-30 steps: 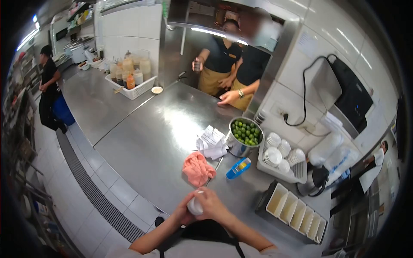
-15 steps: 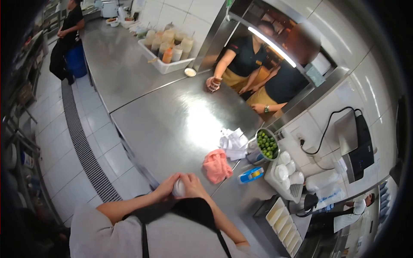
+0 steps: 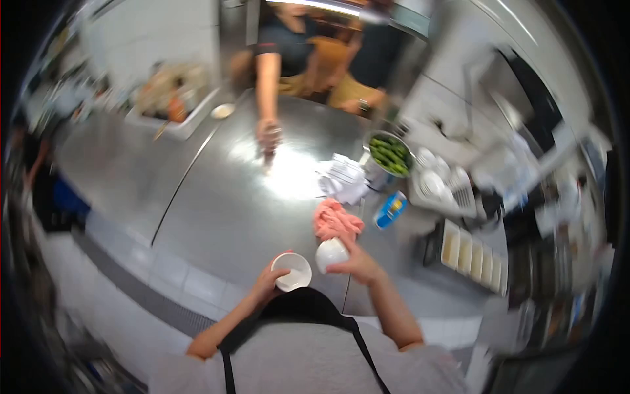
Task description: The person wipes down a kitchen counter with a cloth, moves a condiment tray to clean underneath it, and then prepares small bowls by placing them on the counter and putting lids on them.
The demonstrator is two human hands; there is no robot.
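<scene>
In front of my apron, my left hand (image 3: 264,284) is closed around a small white bowl (image 3: 299,264), its open mouth tilted up towards me and thumb over the rim. Close beside it, my right hand (image 3: 357,264) grips a second white bowl (image 3: 330,253), whose rounded outside faces up. The two bowls are apart. A crumpled pink cloth (image 3: 337,219) lies on the metal counter (image 3: 216,197) just beyond my right hand. Behind the cloth are white paper slips (image 3: 344,176). To its right lies a blue tape dispenser (image 3: 391,210).
A metal container of green fruit (image 3: 390,156) stands beside a white basket (image 3: 453,203) of white bowls. A sectioned tray (image 3: 474,255) is at right. A white bin of bottles (image 3: 174,126) stands back left. Across the counter, a person's hand (image 3: 269,133) reaches in.
My hands have separated, each now with one white bowl, and moved right. The view has turned, with motion blur. Across the counter, the other person's hand reaches further onto the metal top.
</scene>
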